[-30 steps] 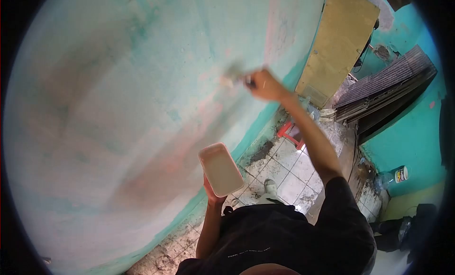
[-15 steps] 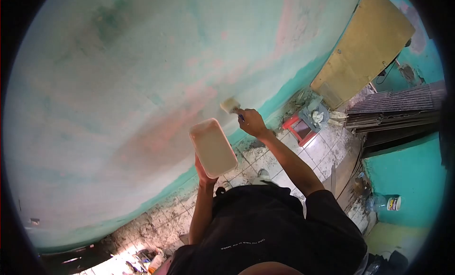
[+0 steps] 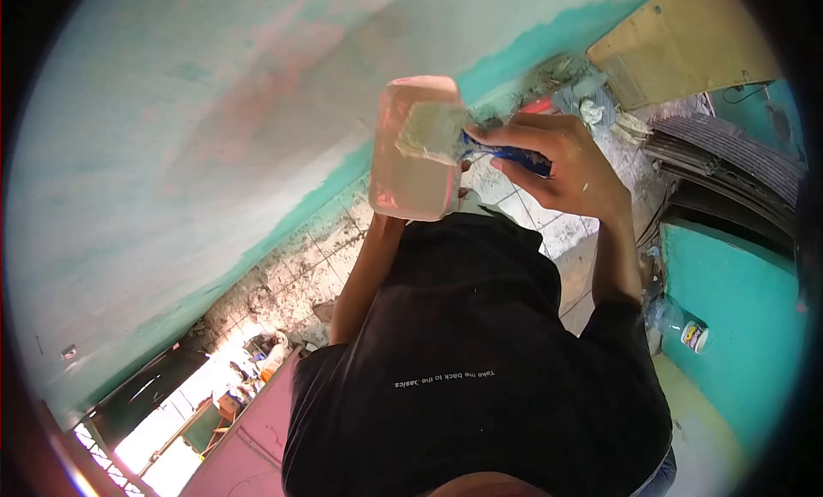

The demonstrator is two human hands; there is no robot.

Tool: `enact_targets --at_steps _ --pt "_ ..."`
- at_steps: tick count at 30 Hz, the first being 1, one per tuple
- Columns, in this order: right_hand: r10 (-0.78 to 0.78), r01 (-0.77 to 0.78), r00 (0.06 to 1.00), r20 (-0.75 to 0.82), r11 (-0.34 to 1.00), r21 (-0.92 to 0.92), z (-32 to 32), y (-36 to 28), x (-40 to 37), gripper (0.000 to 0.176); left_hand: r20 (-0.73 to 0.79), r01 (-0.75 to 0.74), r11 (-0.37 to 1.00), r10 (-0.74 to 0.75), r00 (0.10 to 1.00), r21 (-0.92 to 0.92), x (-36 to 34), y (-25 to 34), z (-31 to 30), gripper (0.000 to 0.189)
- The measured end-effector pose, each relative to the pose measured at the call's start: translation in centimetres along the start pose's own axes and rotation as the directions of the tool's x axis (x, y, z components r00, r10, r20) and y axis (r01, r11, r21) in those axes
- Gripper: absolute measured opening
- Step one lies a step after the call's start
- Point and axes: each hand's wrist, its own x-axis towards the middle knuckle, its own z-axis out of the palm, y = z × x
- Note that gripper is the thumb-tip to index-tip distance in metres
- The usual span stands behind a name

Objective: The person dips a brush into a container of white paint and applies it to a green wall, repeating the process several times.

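My right hand (image 3: 573, 167) is closed around the blue handle of a wide paintbrush (image 3: 433, 134), whose pale bristles point left. The bristles overlap the inside of a rectangular plastic container (image 3: 422, 87) with whitish-beige paint in it. From below and behind, my left hand (image 3: 465, 191) holds this container; its fingertips show at the right side, while the palm is hidden. Beyond the container stands the wall (image 3: 283, 94), patchy in white, pink and turquoise, with a turquoise band along its bottom.
Dirty floor tiles (image 3: 330, 248) run along the wall's foot. To the right are a yellowish board (image 3: 686, 43), stacked corrugated sheets (image 3: 729, 154) and a clear plastic bottle (image 3: 673, 320). Part of a red stool (image 3: 538, 105) shows behind my right hand. Assorted clutter (image 3: 266, 356) lies at lower left.
My right hand has brought the paintbrush back from near the wall to over the container. The container has come closer to me and upright in view. The camera now looks further down.
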Motion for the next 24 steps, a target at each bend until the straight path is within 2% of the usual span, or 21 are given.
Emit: enact_targets --at_steps 1,2,3,5,6,7,9,10,12,14,16,18,19,20,21,22,24 --pt "0.005 0.000 0.998 0.067 0.997 -0.083 -0.4 0.4 -0.9 0.041 -0.033 0.030 0.992 -0.027 0.999 0.120 0.5 -0.7 0.0 0.061" --pt "0.077 -0.062 0.989 0.123 0.991 -0.121 -0.8 0.6 -1.7 0.038 -0.008 -0.124 0.865 0.147 0.989 0.487 1.2 -1.9 -0.7 0.057" --pt "0.086 -0.072 0.988 0.125 0.991 -0.113 -1.0 0.9 -2.4 0.038 -0.019 -0.113 0.867 0.139 0.990 0.485 1.2 -2.8 -1.0 0.057" --pt "0.139 -0.091 0.967 0.215 0.971 -0.220 -1.0 1.6 -3.4 0.032 -0.026 -0.017 0.986 0.021 0.999 0.165 1.4 -3.9 -1.0 0.053" --pt "0.202 -0.140 0.946 0.253 0.959 -0.245 -1.1 1.8 -3.9 0.027 -0.111 -0.038 0.955 0.073 0.991 0.293 1.5 -4.7 -0.7 0.052" --pt "0.208 -0.147 0.945 0.253 0.959 -0.243 -0.8 2.4 -4.5 0.027 -0.114 -0.031 0.956 0.067 0.991 0.291 1.9 -5.2 0.2 0.052" --pt "0.203 -0.156 0.943 0.264 0.970 -0.189 0.0 3.9 -5.7 0.026 -0.079 0.050 0.987 -0.039 0.996 0.152 3.0 -5.9 2.1 0.055" --pt "0.230 -0.165 0.929 0.289 0.959 -0.231 0.1 4.0 -5.9 0.027 -0.081 0.056 0.987 -0.044 0.996 0.151 3.3 -6.5 2.0 0.055" --pt "0.256 -0.193 0.920 0.298 0.955 -0.227 0.2 4.3 -6.4 0.028 -0.207 0.119 0.972 -0.077 0.975 0.202 3.5 -7.4 1.3 0.058" --pt "0.276 -0.214 0.910 0.309 0.952 -0.221 0.0 4.7 -7.1 0.028 -0.163 0.117 0.973 -0.085 0.983 0.198 3.6 -7.7 1.5 0.057" --pt "0.238 -0.214 0.949 0.209 0.968 -0.130 -0.7 5.2 -8.3 0.032 -0.117 0.110 0.975 -0.089 0.989 0.195 3.8 -8.1 1.6 0.056" --pt "0.233 -0.216 0.955 0.182 0.971 -0.106 -1.6 5.3 -9.1 0.035 -0.138 0.050 0.921 0.005 0.990 0.386 4.2 -8.5 1.3 0.054" --pt "0.230 -0.220 0.961 0.155 0.972 -0.083 -2.1 5.3 -9.5 0.038 -0.137 0.047 0.919 0.008 0.991 0.390 4.4 -8.5 1.1 0.054" --pt "0.219 -0.209 0.964 0.149 0.975 -0.080 -2.3 5.8 -9.7 0.038 -0.155 0.034 0.947 0.017 0.988 0.320 4.9 -8.4 0.9 0.053" --pt "0.242 -0.249 0.967 0.075 0.963 0.107 -1.8 6.2 -10.1 0.041 -0.175 0.020 0.970 0.023 0.984 0.241 4.9 -8.3 0.4 0.052" --pt "0.271 -0.262 0.962 0.007 0.921 0.290 -1.5 6.7 -10.4 0.044 -0.169 0.009 0.969 0.034 0.985 0.248 5.0 -8.4 -0.6 0.052" --pt "0.267 -0.254 0.963 0.022 0.883 0.394 -0.6 7.8 -10.8 0.040 -0.188 -0.062 0.975 0.104 0.977 0.215 4.7 -8.5 -3.0 0.053"
